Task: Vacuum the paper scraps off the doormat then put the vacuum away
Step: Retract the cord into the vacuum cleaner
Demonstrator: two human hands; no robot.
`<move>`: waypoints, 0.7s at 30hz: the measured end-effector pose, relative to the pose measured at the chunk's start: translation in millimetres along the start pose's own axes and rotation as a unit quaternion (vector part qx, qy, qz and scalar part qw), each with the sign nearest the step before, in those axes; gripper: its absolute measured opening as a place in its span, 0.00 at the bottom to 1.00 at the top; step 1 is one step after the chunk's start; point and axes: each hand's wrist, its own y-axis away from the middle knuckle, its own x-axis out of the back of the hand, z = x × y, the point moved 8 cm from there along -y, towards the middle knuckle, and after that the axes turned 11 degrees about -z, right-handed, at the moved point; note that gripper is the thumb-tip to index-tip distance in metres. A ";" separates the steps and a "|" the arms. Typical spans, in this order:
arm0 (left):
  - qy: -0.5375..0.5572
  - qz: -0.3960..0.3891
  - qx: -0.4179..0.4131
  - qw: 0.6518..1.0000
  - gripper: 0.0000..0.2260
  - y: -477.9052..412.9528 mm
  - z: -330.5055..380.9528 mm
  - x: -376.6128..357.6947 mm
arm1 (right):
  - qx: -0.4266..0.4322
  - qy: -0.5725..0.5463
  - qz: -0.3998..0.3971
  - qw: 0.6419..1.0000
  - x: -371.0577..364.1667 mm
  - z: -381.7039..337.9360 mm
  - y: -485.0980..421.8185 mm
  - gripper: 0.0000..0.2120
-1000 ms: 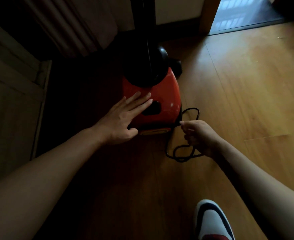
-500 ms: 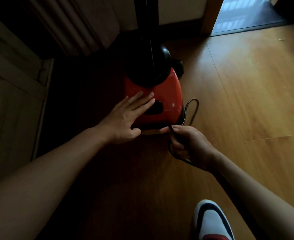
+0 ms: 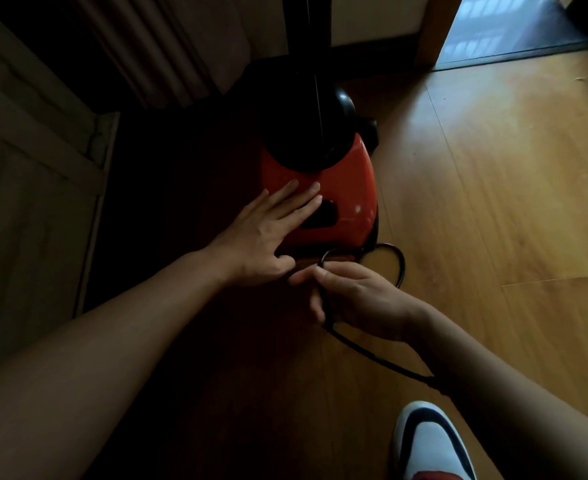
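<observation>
From the head view, a red vacuum [image 3: 344,188] is seen standing on the wooden floor [image 3: 493,202] in a dim corner, a black dome at its far end; the left hand [image 3: 268,237] is laid flat on its red casing, fingers spread; the black cord [image 3: 398,263] is pinched by the right hand [image 3: 358,299], looped just beside the vacuum's near end; a white shoe [image 3: 431,445] is seen below.
</observation>
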 end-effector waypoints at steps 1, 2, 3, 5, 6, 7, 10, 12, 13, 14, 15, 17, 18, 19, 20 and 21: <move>0.000 0.002 -0.002 1.000 0.42 0.2 0.2 0.3 | 0.001 0.022 0.020 1.000 1.3 0.1 -6.9 0.18; 0.000 0.005 -0.005 1.000 0.41 0.3 0.6 1.0 | 0.010 0.034 0.050 0.998 3.4 0.4 -15.0 0.17; -0.001 0.008 -0.007 1.000 0.41 0.4 0.9 1.1 | 0.022 0.041 0.084 0.995 4.5 0.7 -23.0 0.17; -0.001 0.009 -0.005 1.000 0.40 0.6 0.5 0.9 | 0.035 0.054 0.140 0.988 4.4 4.8 -38.4 0.17; 0.000 0.007 -0.004 1.000 0.40 0.6 -0.1 0.6 | 0.034 0.057 0.158 0.985 4.0 7.7 -44.9 0.18; 0.000 0.006 -0.004 1.000 0.40 0.6 -0.5 0.7 | 0.030 0.059 0.171 0.983 3.5 10.8 -50.6 0.19; 0.002 0.006 0.000 1.000 0.41 -0.4 -2.5 0.5 | 0.026 0.079 0.207 0.975 5.8 17.9 -63.2 0.23; 0.007 0.006 0.003 1.000 0.42 -1.0 -1.9 0.3 | 0.028 0.105 0.233 0.966 4.9 23.1 -69.9 0.25; 0.010 0.005 0.004 1.000 0.42 -1.4 -1.2 -0.3 | 0.026 0.114 0.241 0.963 3.9 27.1 -72.9 0.25; 0.012 0.004 0.005 1.000 0.42 -1.3 -0.5 -0.7 | 0.019 0.116 0.245 0.962 3.9 32.0 -75.3 0.26; 0.015 0.003 0.005 1.000 0.42 -1.2 0.1 -1.1 | 0.009 0.108 0.247 0.963 5.8 38.1 -77.6 0.26; 0.019 0.005 0.005 1.000 0.42 -0.9 -0.4 -0.3 | -0.011 0.094 0.238 0.967 11.6 48.6 -82.8 0.24; 0.020 0.006 0.005 1.000 0.42 -0.7 -1.2 0.2 | -0.019 0.096 0.234 0.967 13.8 51.5 -84.7 0.24; 0.020 0.007 0.005 1.000 0.42 -0.5 -2.0 1.0 | -0.024 0.103 0.232 0.967 16.5 54.0 -87.0 0.23; 0.020 0.007 0.003 1.000 0.42 -0.3 -2.5 1.9 | -0.035 0.108 0.227 0.967 18.7 56.2 -88.5 0.22; 0.022 0.006 0.001 1.000 0.41 0.0 -3.3 2.5 | -0.050 0.103 0.220 0.969 21.1 59.6 -89.4 0.22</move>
